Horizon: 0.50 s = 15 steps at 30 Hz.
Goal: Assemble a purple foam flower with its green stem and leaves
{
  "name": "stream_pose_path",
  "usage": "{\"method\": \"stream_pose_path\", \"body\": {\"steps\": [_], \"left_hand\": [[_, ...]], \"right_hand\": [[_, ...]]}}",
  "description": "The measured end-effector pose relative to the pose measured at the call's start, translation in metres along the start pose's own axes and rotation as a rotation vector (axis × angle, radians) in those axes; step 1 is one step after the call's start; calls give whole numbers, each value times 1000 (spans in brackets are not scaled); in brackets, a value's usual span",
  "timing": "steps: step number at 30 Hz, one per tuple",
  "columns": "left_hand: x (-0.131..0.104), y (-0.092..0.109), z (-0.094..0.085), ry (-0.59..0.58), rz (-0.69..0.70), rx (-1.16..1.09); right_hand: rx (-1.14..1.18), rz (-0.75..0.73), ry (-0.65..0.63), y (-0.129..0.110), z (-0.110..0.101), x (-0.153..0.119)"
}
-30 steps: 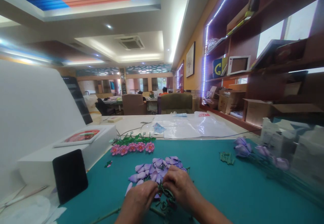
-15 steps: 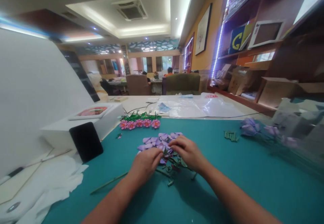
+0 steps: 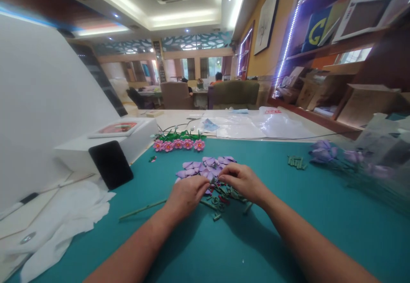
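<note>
We note a teal table mat bearing loose purple petals, a row of pink flowers, green stem pieces, purple blooms at right, a black pad and white cloth at left.

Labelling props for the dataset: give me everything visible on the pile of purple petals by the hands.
The pile of flat purple petals, pale lilac and soft-looking like foam or fabric, lies loose and overlapping on the teal felt mat. It sits just beyond the left hand and right hand, whose fingers meet at its near edge over small green stem pieces. Exact petal count is unclear.
</note>
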State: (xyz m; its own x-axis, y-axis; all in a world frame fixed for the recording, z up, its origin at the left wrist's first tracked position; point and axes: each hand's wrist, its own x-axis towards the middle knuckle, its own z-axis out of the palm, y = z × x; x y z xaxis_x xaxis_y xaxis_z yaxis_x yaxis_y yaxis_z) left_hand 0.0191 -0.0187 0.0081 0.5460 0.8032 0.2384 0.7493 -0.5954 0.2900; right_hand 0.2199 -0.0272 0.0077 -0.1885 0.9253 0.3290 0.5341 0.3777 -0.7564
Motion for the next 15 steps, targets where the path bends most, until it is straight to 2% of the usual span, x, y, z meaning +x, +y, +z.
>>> {"method": "stream_pose_path", "body": {"steps": [5,8,15], "left_hand": [[0,1,-2,-17,22,-85],[0,0,-1,-27,13,-151],[2,-4,-5,-64,-54,-227]], "right_hand": [[-35,-16,-26,3,-1,0],[-24,-9,3,5,-2,1],[104,112,70,11,-7,4]]}}
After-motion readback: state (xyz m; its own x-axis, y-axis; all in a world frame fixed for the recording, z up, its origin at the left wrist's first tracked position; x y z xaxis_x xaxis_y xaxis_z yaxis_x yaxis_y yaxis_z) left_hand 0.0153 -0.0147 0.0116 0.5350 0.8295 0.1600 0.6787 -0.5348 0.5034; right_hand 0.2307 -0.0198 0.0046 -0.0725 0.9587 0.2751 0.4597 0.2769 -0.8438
